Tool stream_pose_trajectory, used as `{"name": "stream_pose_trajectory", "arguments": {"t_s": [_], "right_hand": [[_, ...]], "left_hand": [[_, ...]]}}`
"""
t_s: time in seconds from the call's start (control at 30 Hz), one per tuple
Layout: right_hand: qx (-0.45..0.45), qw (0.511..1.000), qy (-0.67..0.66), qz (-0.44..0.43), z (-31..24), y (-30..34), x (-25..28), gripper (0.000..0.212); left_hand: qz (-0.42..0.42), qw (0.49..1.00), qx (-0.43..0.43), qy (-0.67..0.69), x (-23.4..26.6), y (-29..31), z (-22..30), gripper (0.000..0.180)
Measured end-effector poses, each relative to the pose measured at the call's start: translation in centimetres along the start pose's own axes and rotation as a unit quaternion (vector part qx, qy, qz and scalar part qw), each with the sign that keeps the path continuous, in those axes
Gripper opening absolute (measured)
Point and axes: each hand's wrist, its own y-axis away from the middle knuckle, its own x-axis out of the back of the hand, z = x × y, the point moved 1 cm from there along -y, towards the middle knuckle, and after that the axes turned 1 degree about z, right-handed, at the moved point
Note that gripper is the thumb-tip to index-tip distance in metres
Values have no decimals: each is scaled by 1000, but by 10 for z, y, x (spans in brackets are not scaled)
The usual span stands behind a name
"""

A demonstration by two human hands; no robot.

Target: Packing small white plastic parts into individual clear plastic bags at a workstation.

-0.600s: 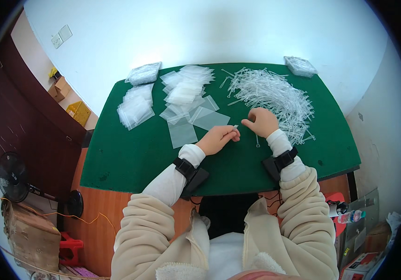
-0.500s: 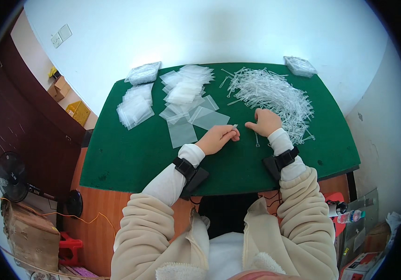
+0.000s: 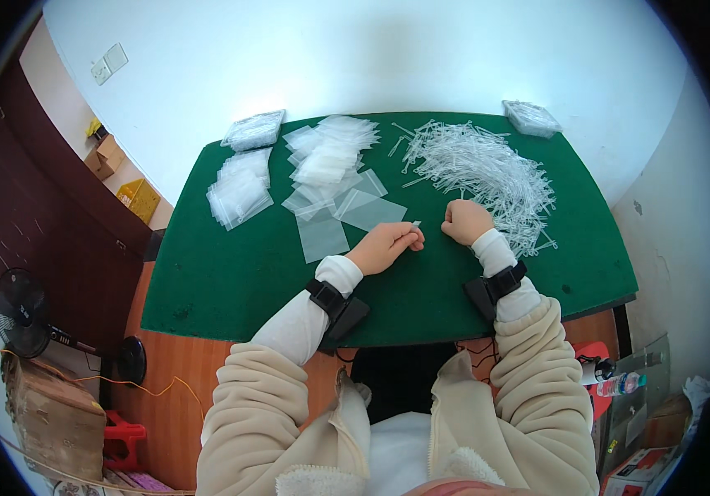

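Over the middle of the green table, my left hand (image 3: 384,247) is closed, fingers curled in. A small whitish, see-through piece (image 3: 417,223) pokes out above its thumb and forefinger; the rest of it is hidden in the hand. My right hand (image 3: 468,221) is closed too, at the near left edge of a large heap of thin clear plastic sticks with looped ends (image 3: 487,169). Whatever its fingers hold is hidden. Left of my hands lie loose flat clear plastic bags (image 3: 322,236), with a spread stack of bags (image 3: 327,157) behind them.
Another pile of clear bags (image 3: 241,194) lies at the table's left. Behind it is a filled clear pack (image 3: 254,130); a similar pack (image 3: 532,118) sits at the back right corner. The green table (image 3: 231,289) meets a white wall. A fan (image 3: 24,310) stands at the left.
My right hand has closed from an open pinch and turned slightly. The single stick that lay just below it no longer shows. My left hand has hardly moved.
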Motion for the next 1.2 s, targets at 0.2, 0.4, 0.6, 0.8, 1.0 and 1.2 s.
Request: {"name": "stream_pose_trajectory", "arguments": {"t_s": [0.2,0.4,0.6,0.8,1.0,1.2], "right_hand": [[-1,999,-13,45,-7,2,3,13],[97,907,-398,101,-18,-1,4,7],[118,846,-518,51,-18,-4,-7,4],[213,930,-298,13,-10,-5,-19,8],[351,908,-229,22,-25,2,-4,9],[303,923,-235,39,-28,5,5,9]], "left_hand": [[8,1000,5,1,0,0,-2,22],[58,998,8,33,1,-1,-1,22],[258,960,-7,112,10,-2,-12,25],[308,939,-15,151,17,-2,-18,27],[169,966,95,168,18,0,-24,27],[82,967,157,182,7,-1,-23,26]]}}
